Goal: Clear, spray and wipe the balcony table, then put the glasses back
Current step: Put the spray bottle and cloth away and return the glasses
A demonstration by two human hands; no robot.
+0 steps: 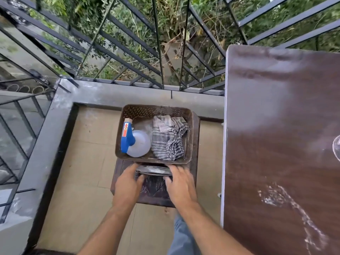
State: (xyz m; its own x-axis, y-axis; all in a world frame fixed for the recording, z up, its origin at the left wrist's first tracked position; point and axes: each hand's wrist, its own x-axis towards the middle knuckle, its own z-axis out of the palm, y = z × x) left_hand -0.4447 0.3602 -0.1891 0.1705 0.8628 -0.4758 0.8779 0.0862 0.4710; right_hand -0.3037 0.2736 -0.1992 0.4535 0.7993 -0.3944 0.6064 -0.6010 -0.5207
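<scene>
Both hands reached down to a low dark stool on the tiled balcony floor (82,153), beside the railing (128,57). The left hand (127,184) and the right hand (181,186) lay on either side of a flat, dusty, tray-like object (154,171) at the stool's near part; their fingers were bent over its ends and seemed to grip it, though motion blur kept me from telling how firmly. Just beyond the fingers, a brown perforated basket (158,110) sat on the stool (196,137). Inside it, a spray bottle (137,143) with a blue trigger head lay at the left, and a crumpled grey striped cloth (168,138) filled the right side, touching the bottle. The dark brown balcony table (281,126) stood to the right, apart from the stool, its top streaked with pale dust and whitish smears. The curved rim of a glass (336,148) showed at the table's right edge, mostly cut off by the frame.
</scene>
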